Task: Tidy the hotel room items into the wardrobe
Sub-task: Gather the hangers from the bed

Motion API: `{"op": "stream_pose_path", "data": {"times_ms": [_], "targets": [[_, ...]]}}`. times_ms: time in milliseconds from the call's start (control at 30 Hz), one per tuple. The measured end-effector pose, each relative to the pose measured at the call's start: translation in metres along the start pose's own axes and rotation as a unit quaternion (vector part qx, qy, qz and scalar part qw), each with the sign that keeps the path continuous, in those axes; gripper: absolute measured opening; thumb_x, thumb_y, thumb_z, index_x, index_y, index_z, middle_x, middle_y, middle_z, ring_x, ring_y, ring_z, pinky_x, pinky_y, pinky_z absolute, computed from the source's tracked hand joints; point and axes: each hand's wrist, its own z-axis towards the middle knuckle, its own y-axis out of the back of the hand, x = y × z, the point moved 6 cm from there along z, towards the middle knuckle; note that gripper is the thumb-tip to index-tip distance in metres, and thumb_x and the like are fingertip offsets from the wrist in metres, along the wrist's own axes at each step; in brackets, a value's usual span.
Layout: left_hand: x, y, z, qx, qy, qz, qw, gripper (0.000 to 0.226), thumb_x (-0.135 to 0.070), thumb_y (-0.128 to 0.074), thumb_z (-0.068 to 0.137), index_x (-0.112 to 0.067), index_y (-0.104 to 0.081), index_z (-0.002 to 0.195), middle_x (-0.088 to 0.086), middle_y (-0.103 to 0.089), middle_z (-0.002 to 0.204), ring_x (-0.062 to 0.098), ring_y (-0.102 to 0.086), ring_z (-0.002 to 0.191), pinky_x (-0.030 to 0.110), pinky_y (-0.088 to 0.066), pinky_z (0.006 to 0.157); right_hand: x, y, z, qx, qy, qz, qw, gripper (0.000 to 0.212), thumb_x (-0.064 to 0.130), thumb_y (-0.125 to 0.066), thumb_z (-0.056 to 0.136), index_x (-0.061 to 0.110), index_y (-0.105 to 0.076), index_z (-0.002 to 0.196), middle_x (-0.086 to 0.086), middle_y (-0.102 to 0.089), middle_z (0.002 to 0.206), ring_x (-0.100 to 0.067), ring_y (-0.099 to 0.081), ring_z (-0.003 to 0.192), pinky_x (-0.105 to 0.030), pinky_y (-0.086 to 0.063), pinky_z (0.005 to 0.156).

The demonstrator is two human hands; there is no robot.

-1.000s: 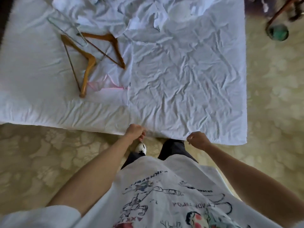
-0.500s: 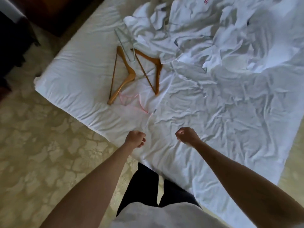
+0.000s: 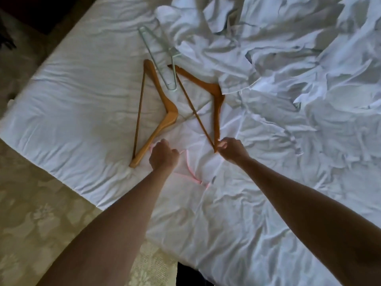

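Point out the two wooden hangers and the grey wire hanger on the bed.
left wooden hanger (image 3: 168,115): head view, on the bend at its neck.
right wooden hanger (image 3: 214,89): head view, on the bend by the crumpled white cloth.
grey wire hanger (image 3: 153,49): head view, on its long wire side.

The left hand (image 3: 164,156) hides part of the pink hanger (image 3: 190,169) beneath its fingers, while crumpled white clothes (image 3: 233,79) beyond the right hand's fingers cover a wooden hanger's (image 3: 216,96) hook.

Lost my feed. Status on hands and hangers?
Left hand curled at pink hanger, grip unclear. Right hand pinching right wooden hanger tip. White clothing overlaps that hanger's top.
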Motion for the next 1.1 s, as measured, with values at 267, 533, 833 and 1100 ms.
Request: {"op": "stream_pose_path", "data": {"times_ms": [267,533,833,1100], "targets": [[0.014,-0.032,0.122,-0.049,-0.016,0.127,0.991,0.045,-0.029,-0.061,0.091,-0.007,-0.047,0.127,0.015,-0.053,0.127,0.030,-0.054,0.113,0.040,-0.045,0.085,0.012,-0.034,0.113,-0.171,-0.042,0.013,0.984,0.043,0.024,-0.058,0.087,0.006,-0.047,0.124,-0.016,-0.057,0.123,-0.040,-0.058,0.111,-0.045,-0.046,0.090],[0.026,-0.039,0.138,-0.080,-0.022,0.066,0.994,0.022,-0.034,-0.058,0.096,-0.016,-0.058,0.108,0.008,-0.070,0.105,0.029,-0.067,0.096,0.033,-0.039,0.071,-0.005,-0.050,0.126,-0.271,0.019,0.063,0.960,0.029,0.021,-0.053,0.097,0.006,-0.046,0.121,-0.025,-0.068,0.092,-0.045,-0.064,0.085,-0.041,-0.043,0.068],[0.039,-0.058,0.075,-0.063,-0.039,0.016,0.997,0.022,-0.042,-0.051,0.099,-0.022,-0.058,0.106,0.003,-0.070,0.105,0.025,-0.066,0.099,0.037,-0.051,0.083,-0.071,-0.065,0.068,-0.218,-0.005,0.169,0.961,0.018,0.023,-0.059,0.097,0.010,-0.056,0.109,-0.006,-0.064,0.076,-0.038,-0.066,0.078,-0.040,-0.049,0.064],[0.045,-0.105,0.005,-0.042,0.015,-0.055,0.998,0.032,-0.052,-0.058,0.093,-0.022,-0.050,0.089,0.012,-0.072,0.097,0.033,-0.068,0.095,0.037,-0.051,0.074,-0.170,-0.082,-0.009,-0.229,-0.081,0.206,0.948,0.015,0.021,-0.070,0.089,0.013,-0.062,0.099,-0.002,-0.065,0.064,-0.028,-0.061,0.062,-0.038,-0.047,0.059]]}}
